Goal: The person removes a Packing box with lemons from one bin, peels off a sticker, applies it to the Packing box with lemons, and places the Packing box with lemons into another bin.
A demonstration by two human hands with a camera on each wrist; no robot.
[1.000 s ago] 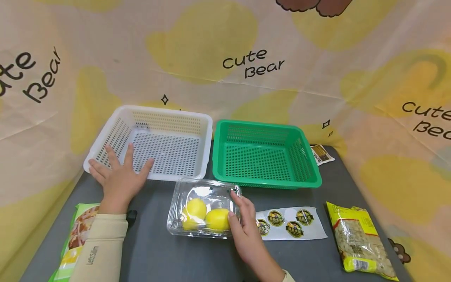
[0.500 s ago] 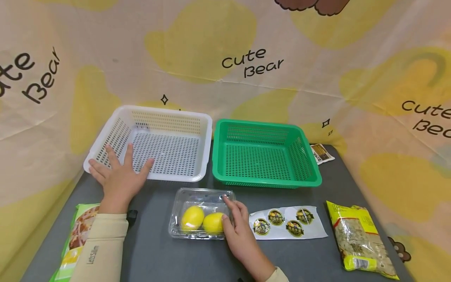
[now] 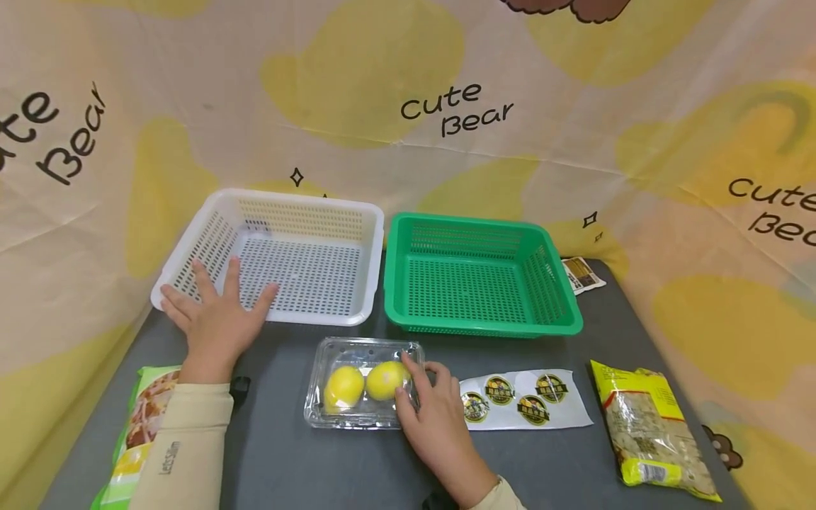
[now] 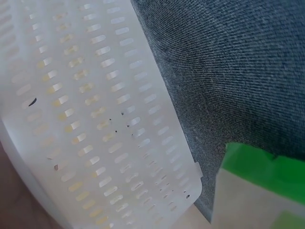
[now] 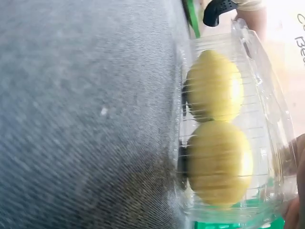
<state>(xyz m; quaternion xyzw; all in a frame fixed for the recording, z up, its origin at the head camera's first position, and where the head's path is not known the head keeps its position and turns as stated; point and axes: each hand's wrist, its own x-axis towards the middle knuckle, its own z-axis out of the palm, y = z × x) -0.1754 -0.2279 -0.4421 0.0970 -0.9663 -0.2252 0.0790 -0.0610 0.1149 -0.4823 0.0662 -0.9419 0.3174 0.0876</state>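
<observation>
A clear plastic clamshell box (image 3: 331, 354) with two lemons, the left lemon (image 3: 344, 388) and the right lemon (image 3: 385, 380), sits on the grey table in front of the baskets. My right hand (image 3: 436, 418) holds its right end, index finger and thumb bent over the lid. In the right wrist view both lemons (image 5: 219, 162) show through the box wall, with fingers at the lid's edge. My left hand (image 3: 219, 326) rests with spread fingers on the front left of the white basket (image 3: 363, 283). Only the basket's perforated wall (image 4: 95, 105) fills the left wrist view.
A green basket (image 3: 482, 329) stands right of the white one. Round labels lie on a sticker sheet (image 3: 567, 414), right of my right hand. A yellow food packet (image 3: 656, 432) is at right, a green packet (image 3: 140, 418) under my left forearm. A small sachet (image 3: 581, 275) lies behind.
The clamshell box has come down onto the table and slightly left, with my right hand still at its right end. The lemons have shifted inside. My left hand has stayed put.
</observation>
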